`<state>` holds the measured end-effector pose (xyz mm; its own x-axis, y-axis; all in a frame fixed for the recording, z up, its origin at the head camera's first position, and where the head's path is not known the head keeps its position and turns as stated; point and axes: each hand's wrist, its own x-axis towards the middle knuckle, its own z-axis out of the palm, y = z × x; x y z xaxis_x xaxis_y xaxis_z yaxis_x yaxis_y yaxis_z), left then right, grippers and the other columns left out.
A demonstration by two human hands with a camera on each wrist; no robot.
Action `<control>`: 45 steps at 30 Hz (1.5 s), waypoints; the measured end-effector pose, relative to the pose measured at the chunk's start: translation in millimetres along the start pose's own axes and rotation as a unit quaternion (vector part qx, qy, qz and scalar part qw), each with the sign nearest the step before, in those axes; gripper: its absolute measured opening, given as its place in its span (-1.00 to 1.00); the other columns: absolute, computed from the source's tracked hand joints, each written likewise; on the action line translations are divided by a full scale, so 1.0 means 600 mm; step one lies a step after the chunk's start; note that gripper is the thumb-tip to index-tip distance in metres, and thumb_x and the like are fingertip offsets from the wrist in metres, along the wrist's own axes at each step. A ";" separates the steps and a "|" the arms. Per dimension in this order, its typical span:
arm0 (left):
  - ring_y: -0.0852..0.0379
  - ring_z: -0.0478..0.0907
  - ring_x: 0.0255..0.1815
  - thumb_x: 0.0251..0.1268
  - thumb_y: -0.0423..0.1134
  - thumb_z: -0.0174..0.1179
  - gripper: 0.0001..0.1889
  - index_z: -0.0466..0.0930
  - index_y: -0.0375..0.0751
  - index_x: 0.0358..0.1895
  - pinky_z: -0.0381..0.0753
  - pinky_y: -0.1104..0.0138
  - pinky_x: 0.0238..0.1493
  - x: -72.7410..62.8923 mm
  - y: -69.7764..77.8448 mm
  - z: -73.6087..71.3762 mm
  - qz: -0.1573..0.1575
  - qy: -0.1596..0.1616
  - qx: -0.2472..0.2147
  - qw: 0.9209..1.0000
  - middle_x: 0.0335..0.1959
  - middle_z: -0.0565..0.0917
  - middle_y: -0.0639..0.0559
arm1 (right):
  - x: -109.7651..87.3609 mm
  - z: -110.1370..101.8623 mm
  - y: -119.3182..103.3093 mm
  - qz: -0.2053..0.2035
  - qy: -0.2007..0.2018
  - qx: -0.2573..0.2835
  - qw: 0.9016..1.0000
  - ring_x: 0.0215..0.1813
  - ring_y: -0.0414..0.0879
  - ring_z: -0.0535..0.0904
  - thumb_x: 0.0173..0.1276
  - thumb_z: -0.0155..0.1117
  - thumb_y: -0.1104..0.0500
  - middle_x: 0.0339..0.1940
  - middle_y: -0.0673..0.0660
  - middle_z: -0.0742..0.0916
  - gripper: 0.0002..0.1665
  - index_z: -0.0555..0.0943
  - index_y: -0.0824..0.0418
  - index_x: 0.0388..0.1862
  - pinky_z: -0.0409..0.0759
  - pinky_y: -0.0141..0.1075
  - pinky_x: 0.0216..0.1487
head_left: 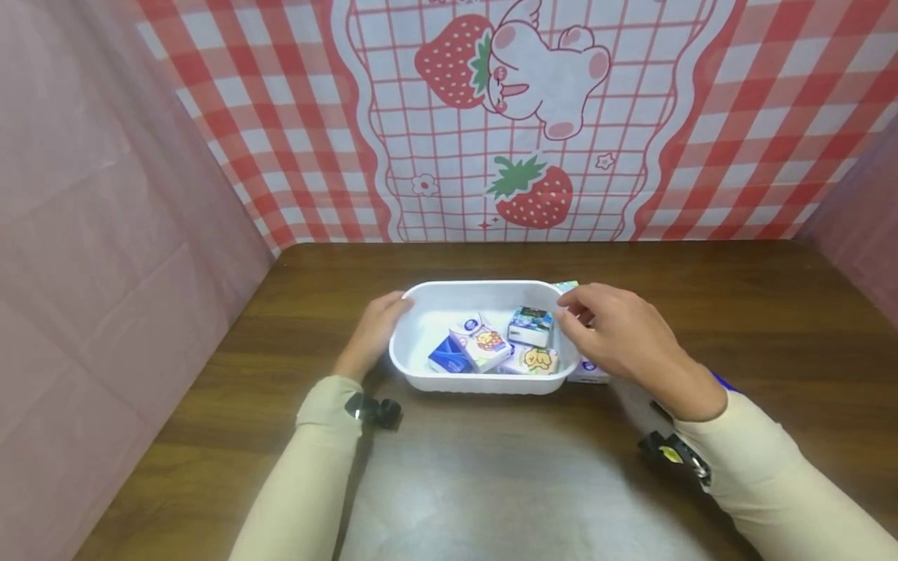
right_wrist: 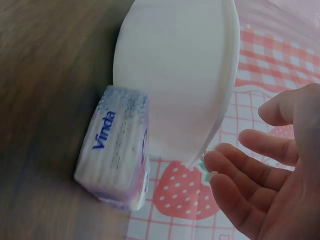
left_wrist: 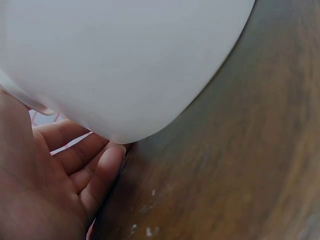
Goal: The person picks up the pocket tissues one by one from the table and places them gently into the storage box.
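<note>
White plastic oval tub (head_left: 484, 384) is sitting on your brown wooden bench (head_left: 449, 475), small rectangular patterned packs (head_left: 482, 344) jumbled inside. Your left hand (head_left: 374, 331) has its left end gripped; your right hand (head_left: 624, 333)'s holding nothing, fingers loosely bent by the right rim, near a white-and-purple Vinda pack (right_wrist: 112, 147).

Both sleeved forearms (head_left: 309, 475) forward, left grip (head_left: 373, 331) with bent fingers, right grip (head_left: 620, 335) with loosely curved fingers
</note>
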<state>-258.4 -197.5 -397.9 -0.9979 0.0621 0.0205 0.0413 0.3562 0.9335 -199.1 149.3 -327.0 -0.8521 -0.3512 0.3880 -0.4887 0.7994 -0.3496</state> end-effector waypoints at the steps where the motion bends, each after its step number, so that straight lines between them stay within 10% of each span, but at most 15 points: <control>1: -0.05 0.63 -0.13 0.57 -0.04 -0.02 -0.59 0.56 -0.26 0.20 0.67 0.21 -0.14 0.000 0.001 0.000 -0.001 -0.001 0.001 1.000 -0.08 0.67 -0.18 | -0.002 -0.002 0.001 0.004 -0.002 -0.001 1.000 -0.23 -0.04 0.60 0.38 0.34 0.04 -0.25 0.04 0.72 -0.70 0.71 0.19 -0.03 0.60 -0.12 -0.24; 45: -0.03 0.62 -0.22 0.57 0.00 -0.03 -0.61 0.62 -0.24 0.04 0.64 0.23 -0.21 -0.001 0.005 0.002 -0.001 0.013 0.016 1.000 -0.22 0.67 -0.15 | -0.082 -0.066 0.079 0.091 -0.143 -0.112 0.979 0.04 0.26 0.64 0.39 0.29 -0.15 0.03 0.30 0.71 -0.45 0.62 0.22 0.14 0.59 0.26 -0.11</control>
<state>-257.7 -195.4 -395.8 -0.9989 0.0377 0.0291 0.0414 0.3868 0.9212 -173.0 223.7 -329.1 -0.9543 -0.2903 0.0717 -0.2987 0.9368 -0.1824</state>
